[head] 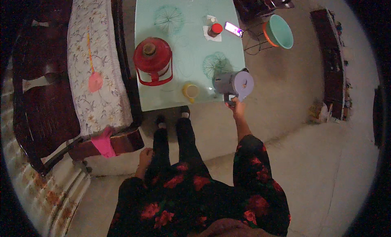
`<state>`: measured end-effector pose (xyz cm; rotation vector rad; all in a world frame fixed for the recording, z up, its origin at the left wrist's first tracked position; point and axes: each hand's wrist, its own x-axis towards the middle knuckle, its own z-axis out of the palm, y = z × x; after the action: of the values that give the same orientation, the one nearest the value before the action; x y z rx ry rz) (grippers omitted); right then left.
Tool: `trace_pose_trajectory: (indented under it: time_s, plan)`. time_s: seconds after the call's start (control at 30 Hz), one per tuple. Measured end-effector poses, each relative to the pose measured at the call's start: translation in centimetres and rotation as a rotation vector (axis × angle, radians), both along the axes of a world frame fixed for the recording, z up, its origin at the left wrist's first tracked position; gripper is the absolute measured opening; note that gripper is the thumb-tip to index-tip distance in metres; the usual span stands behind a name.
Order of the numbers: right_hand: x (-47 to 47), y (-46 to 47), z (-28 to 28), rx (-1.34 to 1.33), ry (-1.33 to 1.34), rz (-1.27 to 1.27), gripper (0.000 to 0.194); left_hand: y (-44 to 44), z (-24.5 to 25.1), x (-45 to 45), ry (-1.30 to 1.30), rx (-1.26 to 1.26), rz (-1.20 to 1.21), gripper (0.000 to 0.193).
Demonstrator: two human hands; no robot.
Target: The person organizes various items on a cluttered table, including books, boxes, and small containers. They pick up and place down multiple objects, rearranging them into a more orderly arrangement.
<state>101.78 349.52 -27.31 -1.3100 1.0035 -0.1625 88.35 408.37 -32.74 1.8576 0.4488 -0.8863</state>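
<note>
My right hand (237, 108) is closed around the handle of a grey electric kettle (224, 82) with a pale lilac lid, at the near right corner of a glass-topped table (183, 105). Whether the kettle rests on the table or is held just above it, I cannot tell. My left hand (146, 154) hangs low beside my left leg, away from the table, its fingers loosely curled and nothing visible in it. A yellow mug (191, 91) stands near the table's front edge. Left of it is a large red insulated jug (153, 58) with its carrying handle folded down towards me.
Farther back on the table are a red-lidded jar (216, 29) on white paper and a lit phone (234, 29). A green basin (279, 31) sits on a stand to the right. At left, a wooden bench (122, 144) bears a floral cover, a fly swatter (95, 81) and a pink cloth (104, 143).
</note>
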Motion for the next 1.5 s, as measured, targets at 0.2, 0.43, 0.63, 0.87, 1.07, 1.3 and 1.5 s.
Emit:
trace_pose_trajectory:
  time_s: [0.2, 0.43, 0.63, 0.87, 1.07, 1.3, 1.5]
  plan:
    - [2.3, -1.0, -1.1, 0.064, -0.043, -0.111, 0.029, -0.9, 4.4, -0.5, 0.114, 0.025, 0.087, 0.024]
    - [3.0, -0.8, -1.5, 0.09, 0.002, -0.113, 0.029, -1.1, 3.5, -1.5, 0.097, -0.033, 0.099, 0.024]
    - [2.2, -1.3, -0.8, 0.098, -0.005, -0.012, 0.038, -2.3, 4.6, -0.3, -0.009, 0.019, -0.02, 0.022]
    - [-5.6, 4.3, -4.1, 0.169, 0.199, -0.054, 0.055, -4.0, 5.0, 0.9, 0.037, 0.01, -0.087, 0.022]
    - [-3.3, 14.5, -14.3, 0.098, 0.148, 0.237, 0.054, -3.7, 4.8, -0.1, 0.003, -0.039, -0.048, 0.022]
    - [2.0, 17.7, -17.3, 0.041, 0.205, 0.23, 0.033, -2.2, 6.7, -0.4, 0.186, 0.143, -0.027, 0.023]
    - [1.6, 16.9, -18.7, -0.218, 0.166, 0.419, 0.026, -1.7, 5.5, -2.6, 0.109, 0.134, -0.073, 0.026]
